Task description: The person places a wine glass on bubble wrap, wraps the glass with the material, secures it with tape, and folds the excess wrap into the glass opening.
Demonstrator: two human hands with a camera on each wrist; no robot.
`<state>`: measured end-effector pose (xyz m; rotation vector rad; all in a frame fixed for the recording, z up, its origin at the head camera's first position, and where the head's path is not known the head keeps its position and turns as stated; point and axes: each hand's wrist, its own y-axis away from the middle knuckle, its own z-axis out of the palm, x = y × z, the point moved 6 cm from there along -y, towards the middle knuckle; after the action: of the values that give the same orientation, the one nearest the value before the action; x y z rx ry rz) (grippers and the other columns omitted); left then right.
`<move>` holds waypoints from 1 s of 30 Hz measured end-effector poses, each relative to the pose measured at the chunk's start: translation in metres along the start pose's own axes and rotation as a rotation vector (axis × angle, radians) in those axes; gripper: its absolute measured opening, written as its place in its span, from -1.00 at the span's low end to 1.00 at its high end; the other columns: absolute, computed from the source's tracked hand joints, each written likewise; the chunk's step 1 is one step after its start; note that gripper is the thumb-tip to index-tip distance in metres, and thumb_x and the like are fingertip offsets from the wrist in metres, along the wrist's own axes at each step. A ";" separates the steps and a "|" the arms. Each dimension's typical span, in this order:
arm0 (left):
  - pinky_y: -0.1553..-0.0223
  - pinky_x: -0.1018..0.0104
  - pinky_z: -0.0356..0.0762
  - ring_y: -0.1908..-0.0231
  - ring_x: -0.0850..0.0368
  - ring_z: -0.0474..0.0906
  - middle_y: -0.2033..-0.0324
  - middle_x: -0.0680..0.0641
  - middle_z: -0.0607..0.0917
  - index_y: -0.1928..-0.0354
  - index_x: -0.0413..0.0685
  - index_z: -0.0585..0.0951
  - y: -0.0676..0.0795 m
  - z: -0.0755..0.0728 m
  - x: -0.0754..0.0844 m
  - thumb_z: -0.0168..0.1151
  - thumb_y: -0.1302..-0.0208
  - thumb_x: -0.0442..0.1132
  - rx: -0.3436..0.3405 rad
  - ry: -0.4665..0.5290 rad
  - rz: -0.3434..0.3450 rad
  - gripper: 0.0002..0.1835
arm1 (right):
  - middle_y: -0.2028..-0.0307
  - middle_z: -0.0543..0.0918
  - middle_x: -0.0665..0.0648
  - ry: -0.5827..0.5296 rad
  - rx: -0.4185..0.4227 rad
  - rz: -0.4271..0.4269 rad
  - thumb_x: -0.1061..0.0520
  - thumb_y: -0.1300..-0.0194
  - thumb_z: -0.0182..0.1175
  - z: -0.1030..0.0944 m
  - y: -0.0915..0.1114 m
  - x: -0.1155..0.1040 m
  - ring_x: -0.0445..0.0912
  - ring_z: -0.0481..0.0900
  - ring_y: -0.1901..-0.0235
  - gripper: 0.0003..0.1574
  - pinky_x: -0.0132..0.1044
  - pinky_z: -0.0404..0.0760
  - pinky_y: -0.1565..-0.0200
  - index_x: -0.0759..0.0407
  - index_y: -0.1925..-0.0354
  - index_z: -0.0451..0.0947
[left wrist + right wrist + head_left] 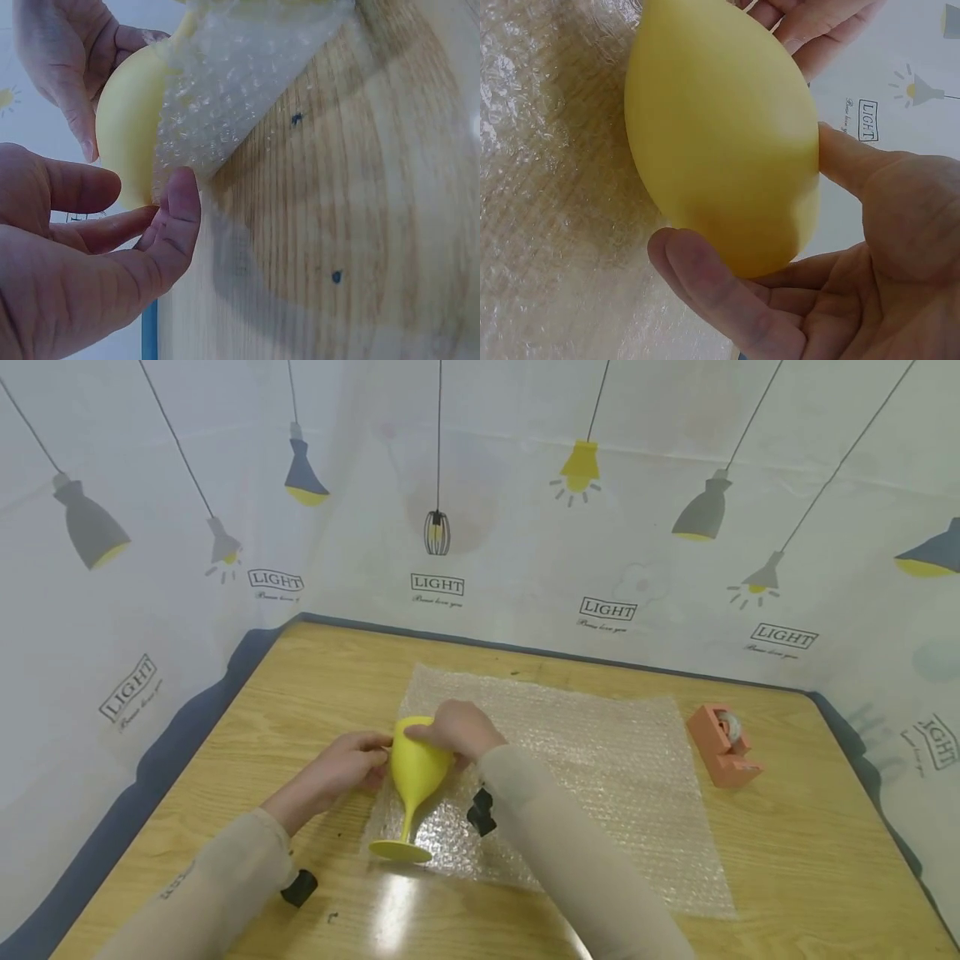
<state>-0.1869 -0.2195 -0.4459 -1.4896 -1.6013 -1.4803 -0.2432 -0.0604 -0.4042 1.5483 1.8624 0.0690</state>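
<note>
A yellow goblet is over the left part of a bubble wrap sheet, its bowl away from me and its foot near the sheet's front edge. My right hand grips the bowl near the rim, thumb on one side and fingers curled round the other, as the right wrist view shows. Beside the bowl on the left is my left hand. Its loosely bent fingers reach the wrap's edge next to the goblet in the left wrist view, with a gap below the thumb.
An orange tape dispenser with a roll of clear tape stands right of the wrap. The wooden table carries a few small dark specks. A white curtain printed with lamps surrounds its back and sides.
</note>
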 end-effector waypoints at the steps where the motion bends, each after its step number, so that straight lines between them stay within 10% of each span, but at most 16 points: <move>1: 0.01 0.10 0.71 0.09 -0.01 0.55 0.06 -0.25 0.60 -0.45 -0.50 0.29 0.000 0.000 0.000 -0.11 -0.57 -0.36 0.000 0.001 0.003 -0.49 | 0.36 0.63 0.16 -0.001 -0.002 0.002 -0.36 -0.42 0.22 0.000 0.000 0.000 0.12 0.79 0.33 -0.34 -0.12 0.81 0.21 0.24 0.26 0.56; 30: -0.09 -0.05 0.71 -0.10 -0.32 0.63 -0.14 -0.36 0.61 -0.13 -0.36 0.59 -0.015 0.002 0.015 0.39 -0.31 -0.39 0.050 -0.279 0.319 -0.62 | 0.33 0.63 0.18 -0.068 -0.030 -0.013 -0.13 -0.48 0.25 -0.012 0.001 0.027 0.10 0.78 0.30 -0.54 -0.13 0.81 0.16 0.27 0.26 0.51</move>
<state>-0.2042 -0.2097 -0.4384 -1.8856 -1.4497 -1.0870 -0.2493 -0.0320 -0.4075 1.4998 1.8103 0.0380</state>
